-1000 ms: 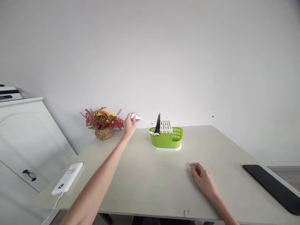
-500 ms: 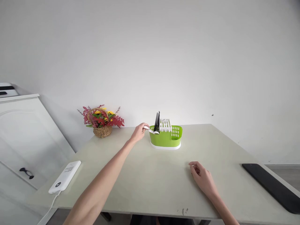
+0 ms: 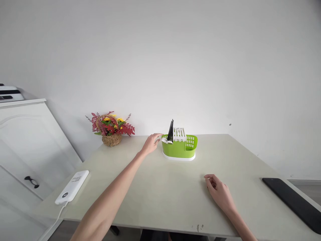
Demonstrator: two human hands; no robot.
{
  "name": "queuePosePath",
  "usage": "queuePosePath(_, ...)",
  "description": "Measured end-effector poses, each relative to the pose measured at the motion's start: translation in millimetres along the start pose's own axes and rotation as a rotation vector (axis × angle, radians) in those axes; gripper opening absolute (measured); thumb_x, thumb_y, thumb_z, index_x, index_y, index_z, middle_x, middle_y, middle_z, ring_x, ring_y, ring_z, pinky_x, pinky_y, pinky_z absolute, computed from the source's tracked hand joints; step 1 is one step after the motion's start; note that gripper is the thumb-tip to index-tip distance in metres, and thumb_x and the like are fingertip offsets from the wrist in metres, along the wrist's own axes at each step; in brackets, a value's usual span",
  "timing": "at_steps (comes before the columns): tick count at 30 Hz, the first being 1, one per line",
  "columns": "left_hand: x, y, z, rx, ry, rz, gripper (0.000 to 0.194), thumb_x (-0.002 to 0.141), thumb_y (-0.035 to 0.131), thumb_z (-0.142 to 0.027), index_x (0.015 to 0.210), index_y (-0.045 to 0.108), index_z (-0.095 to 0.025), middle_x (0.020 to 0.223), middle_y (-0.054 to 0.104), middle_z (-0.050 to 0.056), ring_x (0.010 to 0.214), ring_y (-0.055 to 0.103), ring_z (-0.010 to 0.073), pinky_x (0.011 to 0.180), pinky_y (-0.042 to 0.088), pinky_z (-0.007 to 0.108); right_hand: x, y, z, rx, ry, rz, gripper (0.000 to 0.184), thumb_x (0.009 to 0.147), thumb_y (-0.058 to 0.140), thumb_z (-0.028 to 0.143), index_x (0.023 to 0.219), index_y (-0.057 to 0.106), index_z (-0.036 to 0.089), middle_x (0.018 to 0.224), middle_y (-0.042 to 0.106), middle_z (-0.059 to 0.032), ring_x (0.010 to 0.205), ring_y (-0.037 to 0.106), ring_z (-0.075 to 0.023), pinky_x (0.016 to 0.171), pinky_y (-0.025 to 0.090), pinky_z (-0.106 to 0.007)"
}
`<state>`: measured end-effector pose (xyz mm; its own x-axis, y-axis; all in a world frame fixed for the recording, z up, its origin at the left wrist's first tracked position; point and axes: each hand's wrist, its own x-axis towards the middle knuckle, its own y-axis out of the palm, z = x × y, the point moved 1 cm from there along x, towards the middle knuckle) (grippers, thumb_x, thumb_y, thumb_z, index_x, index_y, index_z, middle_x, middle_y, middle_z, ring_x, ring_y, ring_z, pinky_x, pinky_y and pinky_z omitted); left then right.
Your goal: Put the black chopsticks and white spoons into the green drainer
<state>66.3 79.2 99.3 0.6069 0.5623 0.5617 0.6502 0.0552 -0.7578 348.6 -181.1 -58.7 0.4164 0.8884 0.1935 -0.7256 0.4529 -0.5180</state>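
Note:
At the left end of a green cutlery basket (image 3: 175,150) with a white base, my left hand (image 3: 150,144) pinches the handle of a white spoon (image 3: 170,142). The spoon's bowl lies in front of several black chopsticks (image 3: 171,132), which stand tilted in the basket's left part. How deep the spoon sits cannot be seen. A white slotted rack (image 3: 180,134) tops the middle of the basket. Away from it, on the right side of the table, my right hand (image 3: 219,192) rests with fingers curled in and nothing visible in them.
A wicker basket of flowers (image 3: 111,139) stands at the back left against the wall. A white power bank (image 3: 72,187) with a cable lies at the left edge of the table (image 3: 170,197). Along the right edge is a long black flat object (image 3: 291,202). A white cabinet (image 3: 22,140) adjoins the left.
My left hand has moved closer to the green basket, bringing the spoon's handle in towards its left rim. My right hand stays on the table. The whole view has shifted slightly.

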Motion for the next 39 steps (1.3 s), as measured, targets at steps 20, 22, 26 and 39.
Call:
queuePosePath(20,24.2,-27.6,-13.0,0.323,0.382,0.298,0.041,0.099,0.050,-0.011,0.131,0.068,-0.030,0.125,0.074,0.004,0.111,0.064,0.0217,0.100,0.044,0.037,-4.1,-6.6,10.6,-0.038,0.029,0.018,0.037,0.091,0.044,0.055,0.101,0.064,0.026,0.070,0.064,0.0018,0.065,0.059,-0.0190,0.066,0.046,-0.029)
queuePosePath(22,26.4,-27.7,-11.0,0.347,0.389,0.304,0.037,0.100,0.053,-0.015,0.129,0.069,-0.030,0.123,0.075,0.004,0.110,0.064,0.0219,0.098,0.043,0.036,-4.4,-7.5,10.8,-0.044,0.041,0.029,0.036,0.092,0.044,0.055,0.102,0.064,0.026,0.071,0.063,0.0022,0.065,0.059,-0.0187,0.066,0.046,-0.029)
queuePosePath(26,31.7,-23.6,-5.4,0.406,0.395,0.274,0.031,0.101,0.054,-0.019,0.124,0.072,-0.028,0.120,0.076,0.005,0.109,0.064,0.0225,0.094,0.042,0.035,-5.1,-8.4,9.6,-0.053,0.069,0.045,0.036,0.093,0.044,0.055,0.104,0.063,0.027,0.072,0.062,0.0025,0.066,0.058,-0.0183,0.066,0.045,-0.028)
queuePosePath(39,31.2,-14.2,15.2,0.314,0.326,0.185,0.051,0.089,0.047,0.003,0.122,0.073,-0.026,0.126,0.073,0.004,0.116,0.065,0.0221,0.100,0.047,0.040,-7.9,-10.5,12.5,-0.068,0.121,0.041,0.038,0.091,0.047,0.058,0.104,0.065,0.027,0.071,0.062,0.0036,0.062,0.056,-0.0160,0.062,0.045,-0.026)
